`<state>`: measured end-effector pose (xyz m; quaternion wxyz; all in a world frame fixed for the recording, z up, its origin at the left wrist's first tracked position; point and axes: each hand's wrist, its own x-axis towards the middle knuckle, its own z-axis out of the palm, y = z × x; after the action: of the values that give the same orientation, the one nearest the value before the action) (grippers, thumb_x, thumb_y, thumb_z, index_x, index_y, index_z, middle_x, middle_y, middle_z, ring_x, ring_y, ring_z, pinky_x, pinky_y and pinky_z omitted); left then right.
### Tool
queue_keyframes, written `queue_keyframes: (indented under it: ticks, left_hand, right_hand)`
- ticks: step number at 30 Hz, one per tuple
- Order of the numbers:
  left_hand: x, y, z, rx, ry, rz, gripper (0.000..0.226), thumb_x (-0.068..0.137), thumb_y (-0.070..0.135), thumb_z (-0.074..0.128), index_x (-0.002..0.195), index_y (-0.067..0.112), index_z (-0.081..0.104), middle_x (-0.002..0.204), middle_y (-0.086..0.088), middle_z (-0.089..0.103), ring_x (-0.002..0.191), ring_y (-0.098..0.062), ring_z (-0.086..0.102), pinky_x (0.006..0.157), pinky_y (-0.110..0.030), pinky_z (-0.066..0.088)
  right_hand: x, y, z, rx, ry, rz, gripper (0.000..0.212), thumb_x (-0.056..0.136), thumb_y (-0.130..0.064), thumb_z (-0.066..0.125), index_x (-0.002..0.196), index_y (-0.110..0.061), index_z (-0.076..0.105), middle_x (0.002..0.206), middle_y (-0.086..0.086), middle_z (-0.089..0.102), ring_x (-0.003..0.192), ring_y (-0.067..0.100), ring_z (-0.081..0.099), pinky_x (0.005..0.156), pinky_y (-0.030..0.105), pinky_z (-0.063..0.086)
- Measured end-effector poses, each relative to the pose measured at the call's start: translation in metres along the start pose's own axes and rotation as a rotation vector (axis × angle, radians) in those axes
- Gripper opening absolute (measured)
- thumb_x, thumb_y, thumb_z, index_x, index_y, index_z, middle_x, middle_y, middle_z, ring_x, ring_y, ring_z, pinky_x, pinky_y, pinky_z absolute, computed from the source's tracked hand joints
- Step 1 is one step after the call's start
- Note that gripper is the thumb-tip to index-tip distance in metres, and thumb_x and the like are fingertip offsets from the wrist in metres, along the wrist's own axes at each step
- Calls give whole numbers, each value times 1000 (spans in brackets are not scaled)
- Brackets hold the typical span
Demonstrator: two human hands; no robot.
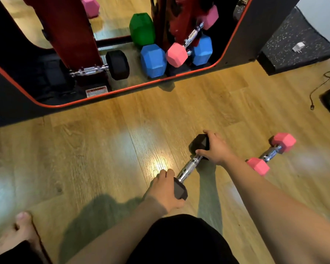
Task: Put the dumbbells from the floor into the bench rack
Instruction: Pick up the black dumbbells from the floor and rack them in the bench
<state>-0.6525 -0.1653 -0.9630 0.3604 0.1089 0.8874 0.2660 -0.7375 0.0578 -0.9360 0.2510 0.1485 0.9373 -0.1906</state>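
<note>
A black hex dumbbell (189,166) with a chrome handle lies low over the wooden floor in front of me. My left hand (166,189) grips its near head, and my right hand (214,147) grips its far head. A pink dumbbell (271,154) lies on the floor to the right of my right forearm. The bench rack (80,44), red with a black frame edged in red, stands ahead. It holds a black dumbbell (107,68), blue dumbbells (153,60), a green one (142,29) and a pink one (176,54).
A black speckled mat (293,40) with a small white plug (298,47) on it lies at the right. A dark cable (324,82) trails over the floor near a black object at the right edge. My bare foot (17,235) shows at bottom left.
</note>
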Motion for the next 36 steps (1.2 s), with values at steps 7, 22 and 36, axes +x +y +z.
queue_keyframes:
  ticks: [7,22,36]
  left_hand:
    - [1,-102,-113,127,-77,73,79,57,39,80,123,33,37,112,9,41,101,-15,46,85,-36,51]
    - [-58,-199,-125,-461,486,-251,110,60,38,84,145,41,14,140,13,29,130,-15,38,107,-37,42]
    - [-31,-200,-121,-655,727,-376,97,44,40,84,127,41,33,119,14,46,112,-13,49,101,-41,48]
  right_hand:
    - [-14,-68,49,197,132,-11,83,72,-55,75,136,-17,39,121,5,47,110,26,54,91,39,51]
    - [-8,-179,100,304,93,-215,102,70,-44,81,148,-26,18,137,2,34,125,25,44,104,43,44]
    - [-4,-188,94,437,148,-224,93,68,-26,86,143,-16,32,124,-3,41,114,11,44,106,35,41]
